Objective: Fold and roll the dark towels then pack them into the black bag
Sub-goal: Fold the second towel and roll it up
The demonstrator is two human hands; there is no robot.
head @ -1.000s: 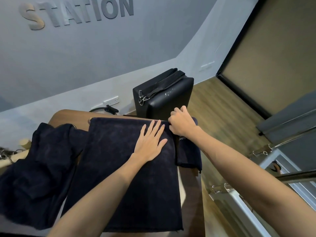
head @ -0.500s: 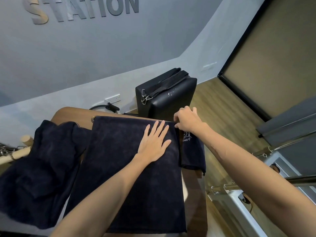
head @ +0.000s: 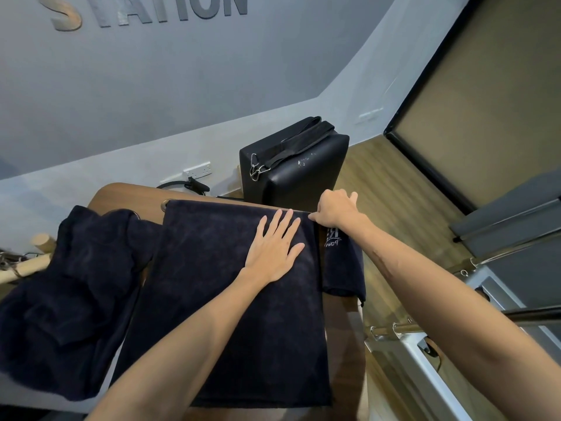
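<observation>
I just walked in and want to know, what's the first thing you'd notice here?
A big dark towel lies spread flat on the wooden table, with the left hand pressed flat on it and the right hand pinching its far right corner. A heap of more dark towels sits to the left, and a black bag stands just behind the table.

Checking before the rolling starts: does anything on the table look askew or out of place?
Yes. The spread dark towel lies flat under the left hand, but its printed right-hand flap hangs off the wooden table edge while the right hand pinches the far corner. The crumpled dark towel heap is unfolded.
</observation>
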